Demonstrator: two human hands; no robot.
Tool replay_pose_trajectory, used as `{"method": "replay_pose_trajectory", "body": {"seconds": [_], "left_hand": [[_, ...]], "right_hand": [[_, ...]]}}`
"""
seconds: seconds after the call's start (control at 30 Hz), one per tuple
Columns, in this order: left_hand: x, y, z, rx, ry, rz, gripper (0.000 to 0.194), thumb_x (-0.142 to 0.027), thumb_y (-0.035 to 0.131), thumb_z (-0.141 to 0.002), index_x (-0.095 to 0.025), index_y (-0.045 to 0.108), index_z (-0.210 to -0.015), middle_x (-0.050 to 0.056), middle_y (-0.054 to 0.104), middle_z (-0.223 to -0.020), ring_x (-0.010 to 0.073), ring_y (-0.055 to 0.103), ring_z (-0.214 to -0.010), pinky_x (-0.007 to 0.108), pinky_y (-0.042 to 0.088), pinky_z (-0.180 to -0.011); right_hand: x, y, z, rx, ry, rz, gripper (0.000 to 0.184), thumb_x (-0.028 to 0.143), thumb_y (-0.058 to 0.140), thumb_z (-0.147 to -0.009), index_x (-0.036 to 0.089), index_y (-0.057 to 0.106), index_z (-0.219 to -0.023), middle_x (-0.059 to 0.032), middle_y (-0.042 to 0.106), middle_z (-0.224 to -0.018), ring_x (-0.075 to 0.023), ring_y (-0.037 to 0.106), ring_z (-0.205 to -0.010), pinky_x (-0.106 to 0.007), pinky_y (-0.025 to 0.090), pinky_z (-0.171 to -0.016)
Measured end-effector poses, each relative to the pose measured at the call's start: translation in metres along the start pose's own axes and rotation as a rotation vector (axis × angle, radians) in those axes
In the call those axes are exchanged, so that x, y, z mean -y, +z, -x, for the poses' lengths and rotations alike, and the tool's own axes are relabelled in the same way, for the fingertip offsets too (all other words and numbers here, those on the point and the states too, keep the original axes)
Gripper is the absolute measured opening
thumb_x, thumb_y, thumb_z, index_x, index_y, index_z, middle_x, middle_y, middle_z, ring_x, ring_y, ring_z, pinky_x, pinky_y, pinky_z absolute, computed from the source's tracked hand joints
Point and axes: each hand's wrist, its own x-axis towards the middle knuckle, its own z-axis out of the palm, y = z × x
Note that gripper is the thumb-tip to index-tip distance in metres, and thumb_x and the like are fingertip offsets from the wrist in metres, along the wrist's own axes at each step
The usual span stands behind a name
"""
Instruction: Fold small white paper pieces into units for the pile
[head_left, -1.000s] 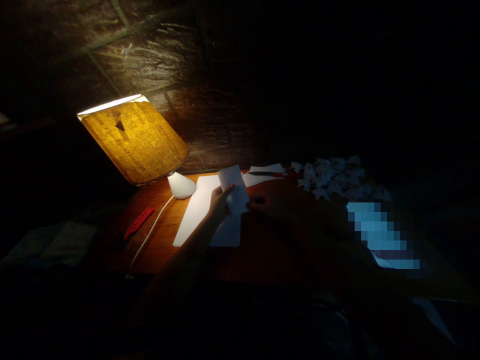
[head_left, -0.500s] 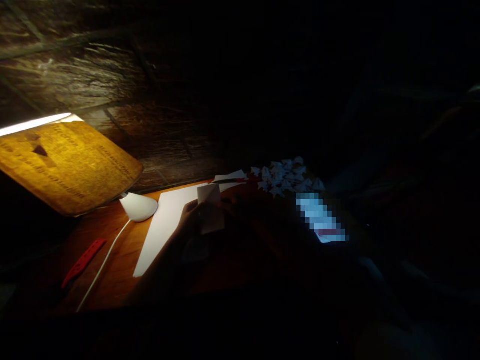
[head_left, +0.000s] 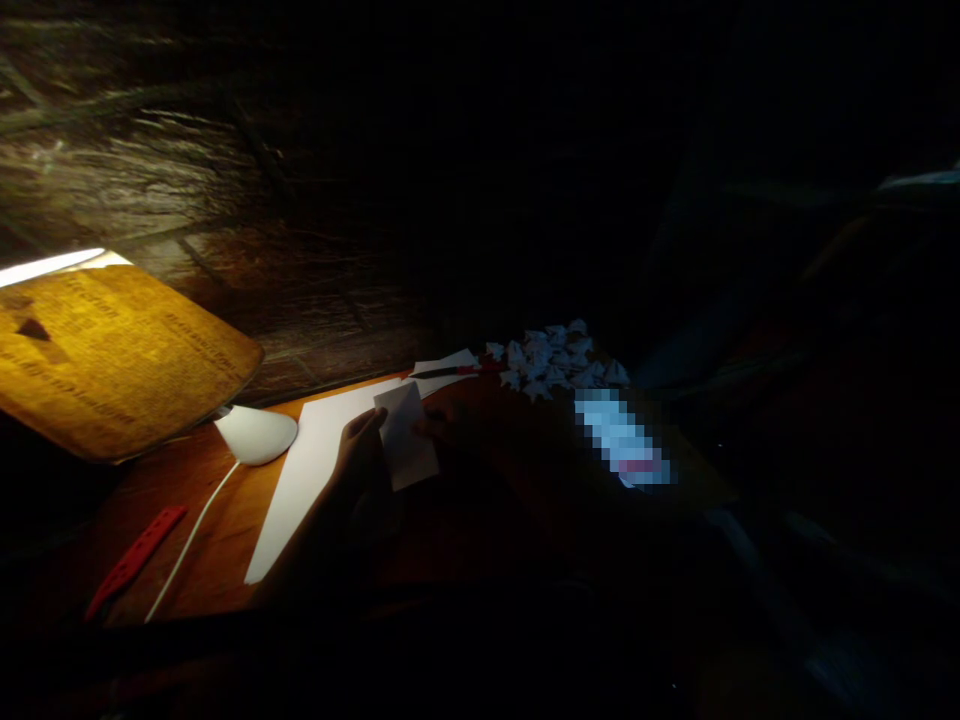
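Note:
A small rectangular piece of white paper [head_left: 409,445] is held up between both hands over the table. My left hand [head_left: 358,440] is closed on its left edge, the thumb lying on the front near the top. On the opposite edge, my right hand [head_left: 437,424] pinches the paper; most of that hand is lost in shadow. Behind and left of the hands, larger white sheets [head_left: 315,450] lie on the wooden table. A dark knife-like tool with a red handle [head_left: 457,371] rests across another paper piece [head_left: 450,360] at the back.
Several folded paper shapes [head_left: 544,355] are heaped at the back right, near a glowing, pixelated screen [head_left: 622,435]. A lamp with a yellow-brown shade [head_left: 127,360] and white base [head_left: 259,435] stands left. Its white cord [head_left: 191,540] runs beside a red strip [head_left: 135,562]. A textured wall rises behind.
The view has shifted, moving the scene slightly left and down. The paper's front now looks plain and flat, where a diagonal crease or flap showed near its top before.

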Motion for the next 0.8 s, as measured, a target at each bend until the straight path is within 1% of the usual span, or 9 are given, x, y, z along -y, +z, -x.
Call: {"method": "replay_pose_trajectory", "body": {"seconds": [0.07,0.13,0.23,0.3,0.47,0.53,0.7,0.8], "left_hand": [[0.001,0.001,0.0,-0.027,0.017,-0.018,0.05,-0.05,0.099,-0.051,-0.016,0.074,-0.077,0.005,0.074,-0.068,0.019,0.067,-0.057,0.028,0.056,-0.052],[0.002,0.0,0.0,-0.035,0.034,-0.022,0.047,-0.048,0.1,-0.05,-0.017,0.074,-0.074,0.005,0.073,-0.066,0.0176,0.064,-0.053,0.027,0.053,-0.048],[0.003,0.0,0.0,-0.033,0.063,0.007,0.044,-0.046,0.099,-0.053,-0.018,0.075,-0.076,0.004,0.075,-0.068,0.0179,0.065,-0.055,0.027,0.055,-0.05],[0.002,0.0,0.001,-0.041,0.077,0.0,0.045,-0.047,0.098,-0.053,-0.017,0.075,-0.077,0.004,0.074,-0.067,0.0172,0.065,-0.055,0.026,0.055,-0.051],[0.001,0.0,0.003,-0.071,0.096,-0.032,0.048,-0.05,0.095,-0.053,-0.015,0.073,-0.076,0.001,0.069,-0.059,0.014,0.059,-0.048,0.023,0.047,-0.044],[0.002,0.0,0.003,-0.074,0.094,-0.026,0.047,-0.049,0.095,-0.054,-0.015,0.072,-0.076,0.001,0.068,-0.059,0.0138,0.058,-0.048,0.023,0.046,-0.044],[0.001,0.002,0.004,-0.06,0.078,0.002,0.044,-0.044,0.094,-0.056,-0.015,0.074,-0.08,0.003,0.072,-0.066,0.0163,0.063,-0.053,0.025,0.051,-0.051],[-0.001,0.001,0.005,-0.053,0.064,0.006,0.042,-0.041,0.094,-0.056,-0.014,0.073,-0.081,0.003,0.072,-0.066,0.0174,0.063,-0.054,0.026,0.051,-0.051]], "right_hand": [[0.003,0.001,0.003,0.044,0.025,-0.047,0.015,0.03,0.073,-0.085,0.017,0.078,-0.09,-0.0011,0.074,-0.084,-0.0176,0.065,-0.077,-0.028,0.047,-0.072],[0.006,0.001,0.004,0.06,0.022,-0.043,0.013,0.029,0.074,-0.084,0.016,0.076,-0.086,-0.001,0.073,-0.082,-0.0168,0.063,-0.075,-0.027,0.046,-0.07],[0.006,0.001,0.004,0.076,-0.001,-0.029,0.015,0.03,0.075,-0.084,0.015,0.074,-0.084,-0.0008,0.071,-0.079,-0.0165,0.062,-0.073,-0.028,0.045,-0.069],[0.005,0.001,0.003,0.076,-0.018,-0.009,0.017,0.032,0.073,-0.085,0.016,0.072,-0.082,-0.0001,0.069,-0.077,-0.0162,0.061,-0.071,-0.027,0.044,-0.067],[0.001,0.002,0.0,0.04,-0.04,0.05,0.02,0.035,0.075,-0.083,0.017,0.067,-0.077,0.0026,0.064,-0.073,-0.0155,0.058,-0.072,-0.028,0.044,-0.069],[-0.001,0.002,-0.001,0.039,-0.042,0.06,0.022,0.037,0.076,-0.083,0.017,0.067,-0.077,0.0029,0.064,-0.073,-0.0158,0.058,-0.072,-0.028,0.044,-0.069],[-0.004,-0.001,-0.001,0.091,-0.046,0.038,0.032,0.048,0.076,-0.083,0.018,0.067,-0.08,0.002,0.065,-0.076,-0.0159,0.057,-0.073,-0.027,0.044,-0.067],[-0.006,-0.001,-0.001,0.085,-0.064,0.047,0.038,0.054,0.077,-0.083,0.017,0.068,-0.08,0.0011,0.065,-0.077,-0.0156,0.057,-0.073,-0.027,0.043,-0.067]]}}
